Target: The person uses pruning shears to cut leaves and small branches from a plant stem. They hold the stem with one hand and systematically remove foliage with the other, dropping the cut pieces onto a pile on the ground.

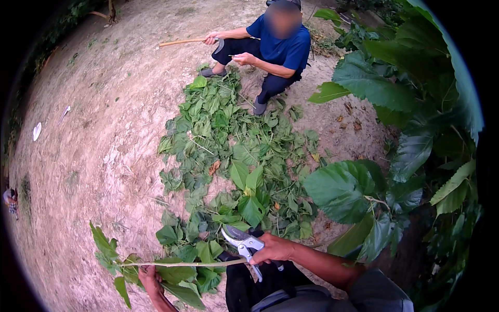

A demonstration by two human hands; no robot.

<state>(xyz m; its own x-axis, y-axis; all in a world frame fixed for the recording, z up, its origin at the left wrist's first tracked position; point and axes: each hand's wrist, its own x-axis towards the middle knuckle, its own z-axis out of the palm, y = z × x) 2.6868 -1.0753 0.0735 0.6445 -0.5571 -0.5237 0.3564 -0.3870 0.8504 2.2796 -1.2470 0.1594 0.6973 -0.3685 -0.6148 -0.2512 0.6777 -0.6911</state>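
Observation:
My left hand [151, 277] grips a leafy cut branch [191, 264] near its leafy end, low in the view. The bare stem runs rightward from it, reaching my right hand [269, 249]. In that hand are silver pruning shears [246, 242], their curved jaws apart and pointing up and left, over the leaves. Whether the fingers of my right hand also touch the stem, I cannot tell. Large green leaves spread around and under my left hand. Beyond the shears, a wide layer of cut, partly wilted leaves [218, 124] covers the ground.
A person [282, 46] in a blue shirt squats at the far end of the leaves, holding a wooden-handled sickle [183, 42] and a small thing. Leafy branches [347, 189] crowd the right side. A white object [37, 132] lies on the dirt at far left.

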